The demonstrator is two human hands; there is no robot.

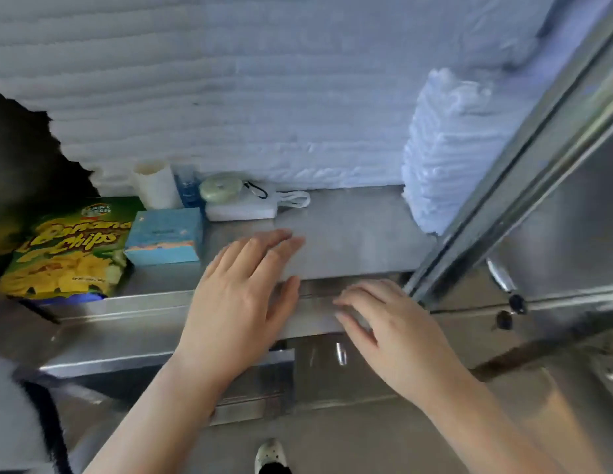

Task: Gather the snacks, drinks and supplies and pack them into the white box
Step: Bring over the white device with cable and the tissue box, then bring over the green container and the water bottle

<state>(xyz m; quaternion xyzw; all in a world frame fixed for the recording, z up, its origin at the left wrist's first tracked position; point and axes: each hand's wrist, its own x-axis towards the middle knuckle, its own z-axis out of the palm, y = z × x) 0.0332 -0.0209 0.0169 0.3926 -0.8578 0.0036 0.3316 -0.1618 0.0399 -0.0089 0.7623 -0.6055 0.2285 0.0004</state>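
A green and yellow bag of banana chips (67, 249) lies at the left of a steel shelf (349, 230). Beside it stands a light blue box (165, 236). Behind them are a white roll (156, 184), a small blue bottle (188, 189), a pale green round gadget (220, 190) with a black strap, and a flat white pack (242, 210) with a white cord. My left hand (243, 295) hovers flat over the shelf's front, fingers straight, holding nothing. My right hand (390, 333) is spread over the shelf's front edge, empty. The white box is not in view.
White foam sheeting (264, 97) covers the back wall, and a stack of white foam (442, 152) stands at the shelf's right end. A steel door frame (524, 165) slants down the right side. Steel cabinet fronts with handles lie below. My shoe (271, 455) shows at the bottom.
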